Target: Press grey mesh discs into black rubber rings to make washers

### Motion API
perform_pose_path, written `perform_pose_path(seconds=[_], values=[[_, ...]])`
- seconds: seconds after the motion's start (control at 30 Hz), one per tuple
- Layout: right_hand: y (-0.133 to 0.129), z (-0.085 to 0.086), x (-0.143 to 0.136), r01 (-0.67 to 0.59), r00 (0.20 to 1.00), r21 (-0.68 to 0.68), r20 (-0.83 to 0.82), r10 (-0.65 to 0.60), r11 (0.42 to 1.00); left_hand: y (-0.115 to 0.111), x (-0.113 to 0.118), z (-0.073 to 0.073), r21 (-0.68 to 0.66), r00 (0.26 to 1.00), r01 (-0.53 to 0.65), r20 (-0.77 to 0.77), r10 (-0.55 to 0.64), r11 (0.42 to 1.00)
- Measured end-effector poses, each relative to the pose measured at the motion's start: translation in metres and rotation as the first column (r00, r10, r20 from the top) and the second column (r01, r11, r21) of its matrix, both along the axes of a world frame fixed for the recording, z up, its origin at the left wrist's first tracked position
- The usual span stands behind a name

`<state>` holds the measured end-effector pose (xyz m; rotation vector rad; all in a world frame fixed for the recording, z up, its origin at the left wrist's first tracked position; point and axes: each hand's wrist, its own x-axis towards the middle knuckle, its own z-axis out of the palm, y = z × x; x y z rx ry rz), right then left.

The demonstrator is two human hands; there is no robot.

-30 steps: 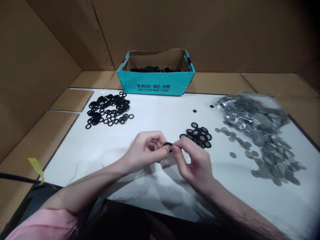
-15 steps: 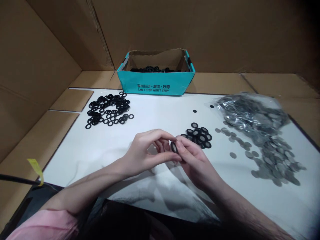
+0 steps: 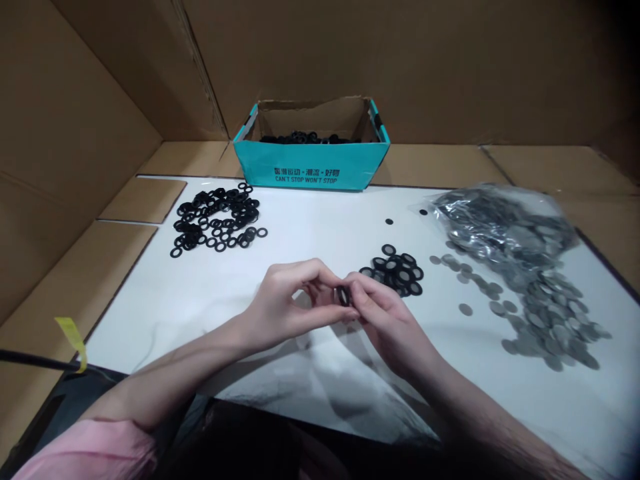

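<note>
Between my two hands is a black rubber ring (image 3: pixel 343 295), tilted on edge, with a paler centre. My left hand (image 3: pixel 295 297) pinches it at top and bottom with finger and thumb. The thumb and fingers of my right hand (image 3: pixel 383 310) close on its right side. Just beyond my right hand lies a pile of black rings with grey discs set in them (image 3: pixel 400 272). Loose black rings (image 3: pixel 217 217) are heaped at the left of the white table. Loose grey mesh-like discs (image 3: pixel 557 320) spread over the right side.
A turquoise open box (image 3: pixel 310 167) with black rings inside stands at the back. A clear plastic bag (image 3: pixel 505 223) of grey discs lies at the back right. Cardboard walls (image 3: pixel 425 73) surround the table. A black cable with a yellow tag (image 3: pixel 73 337) is at the left edge.
The ring between my hands has shifted slightly left and turned more edge-on. Both hands have drawn a little closer around it. The piles are unchanged.
</note>
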<state>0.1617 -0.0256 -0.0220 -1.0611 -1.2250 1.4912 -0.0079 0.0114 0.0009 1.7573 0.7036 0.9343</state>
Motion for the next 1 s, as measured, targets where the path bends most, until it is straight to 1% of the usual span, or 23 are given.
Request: perform_pose_path(seconds=[0.1,0.2,0.27,0.37,0.53,0.63,0.73,0.9,1.0], values=[[0.001,0.006,0.004,0.037,0.989,0.123,0.136,-0.054,0.992,0.002,-0.001,0.000,0.113,0.999,-0.022,-0.033,0.026,0.993],[0.000,0.011,0.006,0.038,0.969,0.206,0.233,-0.087,0.978,0.004,-0.002,0.000,0.234,0.993,-0.015,-0.114,0.042,0.972],[-0.001,0.011,0.006,0.053,0.957,0.247,0.264,-0.120,0.968,0.004,-0.003,0.000,0.313,0.989,0.001,-0.139,0.045,0.950],[-0.002,0.009,0.007,0.067,0.957,0.271,0.253,-0.139,0.960,0.005,-0.003,-0.001,0.389,0.992,0.019,-0.120,0.031,0.921],[-0.003,0.008,0.008,0.076,0.978,0.229,0.174,-0.118,0.970,0.004,-0.003,-0.001,0.429,0.996,0.036,-0.094,0.005,0.903],[-0.003,0.007,0.009,0.090,0.982,0.206,0.145,-0.122,0.974,0.005,-0.004,0.001,0.450,0.994,0.044,-0.110,0.006,0.892],[-0.002,0.006,0.012,0.074,0.989,0.190,0.113,-0.096,0.979,0.009,-0.006,0.004,0.477,0.992,0.069,-0.125,-0.010,0.876],[0.001,0.005,0.017,0.043,0.993,0.223,0.094,-0.066,0.974,0.015,-0.012,0.007,0.473,0.991,0.071,-0.137,-0.007,0.878],[0.002,0.006,0.017,-0.003,0.994,0.256,0.105,-0.024,0.967,0.015,-0.013,0.006,0.496,0.992,0.074,-0.124,-0.014,0.865]])
